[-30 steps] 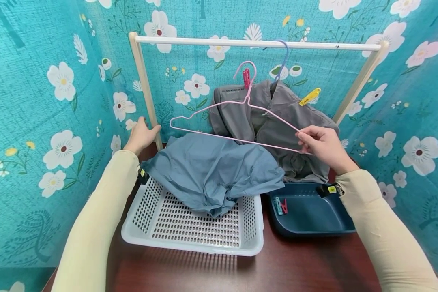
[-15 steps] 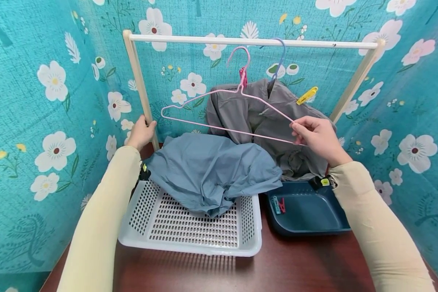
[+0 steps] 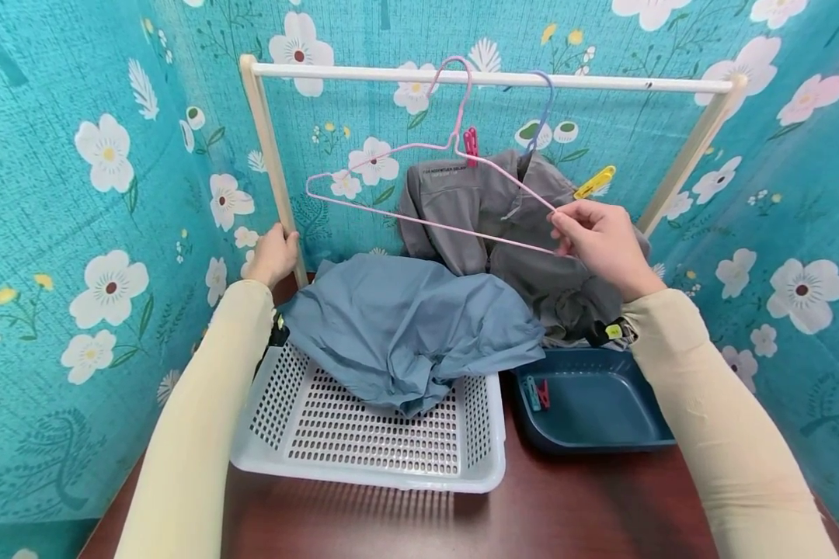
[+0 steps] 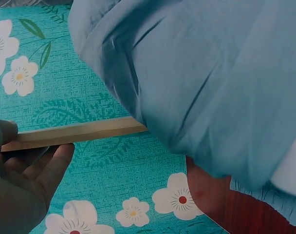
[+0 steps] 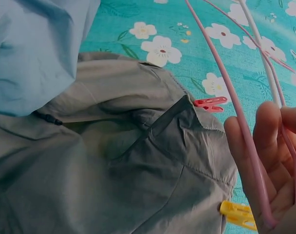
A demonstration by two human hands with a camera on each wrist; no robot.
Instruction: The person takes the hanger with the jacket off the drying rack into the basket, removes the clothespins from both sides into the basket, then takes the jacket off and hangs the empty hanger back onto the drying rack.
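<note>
My right hand (image 3: 604, 241) pinches the right end of a pink wire hanger (image 3: 454, 140), which has no garment on it. The hanger's hook overlaps the white rail (image 3: 363, 74) of a clothes rack in the head view. In the right wrist view two pink wires pass the fingers (image 5: 267, 129). My left hand (image 3: 273, 255) grips the rack's left wooden post (image 3: 267, 147); the left wrist view has the post (image 4: 84, 131) between thumb and fingers. A grey jacket (image 3: 447, 202) hangs on a blue hanger (image 3: 547, 109), with a pink clothespin (image 3: 471, 147) and a yellow clothespin (image 3: 594, 182) on it.
A blue-grey cloth (image 3: 405, 318) lies over the back of a white perforated basket (image 3: 363, 480). Right of it stands a dark blue tub (image 3: 601, 404) holding a teal clothespin (image 3: 533, 394) and a red clothespin (image 3: 544, 394). Flowered fabric (image 3: 112, 233) surrounds the table.
My right hand has lifted the pink hanger, bringing its hook from below the rail up to overlap it. My left hand has closed around the left post.
</note>
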